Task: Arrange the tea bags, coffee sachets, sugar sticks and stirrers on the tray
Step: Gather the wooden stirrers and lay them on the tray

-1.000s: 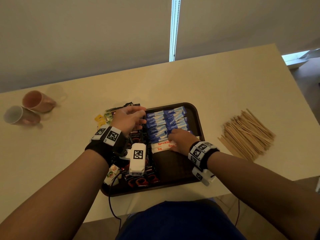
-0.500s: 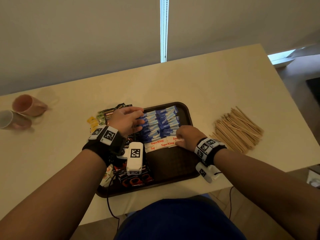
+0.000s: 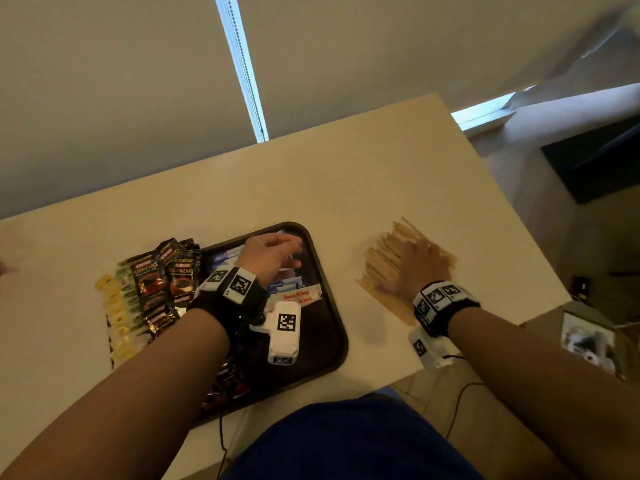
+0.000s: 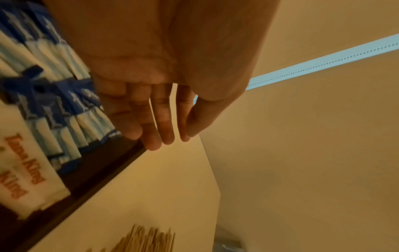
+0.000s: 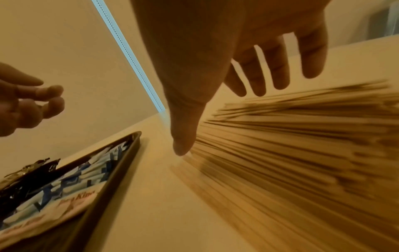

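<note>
Dozens of thin wooden stirrers (image 3: pixel 388 268) lie fanned on the table (image 3: pixel 311 188) to the right of the tray (image 3: pixel 332 306), none of them on it yet. My right hand (image 3: pixel 420 268) is spread flat over that pile, fingers straight, holding nothing so far. I judge these sticks light, stiff and quick to scatter (they look easy to snap if bent), so I would gather a bunch across its middle, thumb under one side and fingers over the other, not by the ends. My left hand (image 3: pixel 268 258) hangs relaxed and empty over the blue sugar sticks (image 4: pixel 54 109) inside the tray. Coffee sachets (image 3: pixel 162 282) overlap the tray's left edge.
</note>
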The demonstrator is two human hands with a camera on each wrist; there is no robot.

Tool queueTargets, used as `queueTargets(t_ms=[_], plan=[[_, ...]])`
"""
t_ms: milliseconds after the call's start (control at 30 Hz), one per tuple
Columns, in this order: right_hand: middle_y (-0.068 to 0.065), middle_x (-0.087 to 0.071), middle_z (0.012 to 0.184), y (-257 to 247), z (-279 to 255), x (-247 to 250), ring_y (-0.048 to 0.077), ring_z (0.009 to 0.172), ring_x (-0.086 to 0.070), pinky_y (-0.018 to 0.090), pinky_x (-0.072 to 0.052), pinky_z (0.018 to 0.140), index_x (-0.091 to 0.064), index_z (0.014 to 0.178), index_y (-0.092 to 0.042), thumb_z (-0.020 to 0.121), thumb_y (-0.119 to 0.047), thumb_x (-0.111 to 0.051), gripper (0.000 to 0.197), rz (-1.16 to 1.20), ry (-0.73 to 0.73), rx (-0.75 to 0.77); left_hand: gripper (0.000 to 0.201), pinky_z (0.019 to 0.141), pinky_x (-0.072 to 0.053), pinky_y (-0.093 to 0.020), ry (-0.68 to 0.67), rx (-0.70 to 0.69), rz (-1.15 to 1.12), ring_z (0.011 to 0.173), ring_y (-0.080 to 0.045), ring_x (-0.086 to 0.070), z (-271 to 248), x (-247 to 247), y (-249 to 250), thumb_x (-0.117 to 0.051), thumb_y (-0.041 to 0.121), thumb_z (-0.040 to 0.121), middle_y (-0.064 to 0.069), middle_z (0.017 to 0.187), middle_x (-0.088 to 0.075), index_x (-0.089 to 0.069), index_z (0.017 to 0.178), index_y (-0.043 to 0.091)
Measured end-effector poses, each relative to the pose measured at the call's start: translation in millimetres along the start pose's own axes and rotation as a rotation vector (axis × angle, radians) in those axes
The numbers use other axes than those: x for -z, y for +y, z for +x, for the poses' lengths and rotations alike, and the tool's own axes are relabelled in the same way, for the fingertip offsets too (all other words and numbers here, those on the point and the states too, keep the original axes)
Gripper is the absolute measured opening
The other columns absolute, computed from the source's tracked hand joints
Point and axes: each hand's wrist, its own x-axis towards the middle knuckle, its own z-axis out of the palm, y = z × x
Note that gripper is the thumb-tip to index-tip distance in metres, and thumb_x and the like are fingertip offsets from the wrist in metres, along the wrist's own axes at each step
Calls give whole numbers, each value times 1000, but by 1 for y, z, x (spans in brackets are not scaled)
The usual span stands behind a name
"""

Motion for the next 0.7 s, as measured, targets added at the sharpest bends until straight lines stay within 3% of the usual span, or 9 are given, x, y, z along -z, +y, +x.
queueTargets(t_ms=[67,133,267,400,600,700], plan=[[15,-19,156,6,1,-5,41,142,-24,54,-33,110,-15,152,-10,68,-77,-67,119,-8,-50,-35,10,70,-55,-33,-9,13,24,79,-18,-66,3,-18,1,-62,13,97,-6,98,-71,-70,101,16],[16,-17,157,12,7,-10,41,142,-22,54,-33,110,-15,151,-9,70,-72,-70,116,1,-59,-30,11,68,-54,-30,-15,22,54,75,-16,-66,6,-33,2,-61,13,98,-6,98,-72,-70,103,15],[15,-30,149,19,21,-12,38,135,-31,49,-39,107,-31,142,-9,80,-58,-68,88,47,-11,50,12,68,-54,-29,-26,28,74,73,-16,-66,10,-53,3,-60,11,97,-8,97,-71,-69,95,18],[13,-39,140,25,33,-11,35,127,-40,45,-41,102,-37,135,-9,84,-49,-66,70,70,23,117,12,66,-53,-29,-14,46,58,71,-16,-65,14,-66,3,-59,10,98,-5,95,-70,-68,94,17],[13,-44,138,25,43,-9,35,126,-44,45,-40,103,-37,137,-9,87,-43,-65,67,73,-13,163,13,73,-52,-34,11,67,33,71,-17,-64,18,-75,0,-59,10,98,-4,94,-70,-69,94,16],[14,-44,137,24,45,-6,34,124,-45,42,-43,100,-35,137,-6,90,-38,-64,64,92,-27,194,13,69,-51,-32,8,73,13,72,-17,-64,19,-75,1,-58,10,99,-5,94,-70,-69,94,16]])
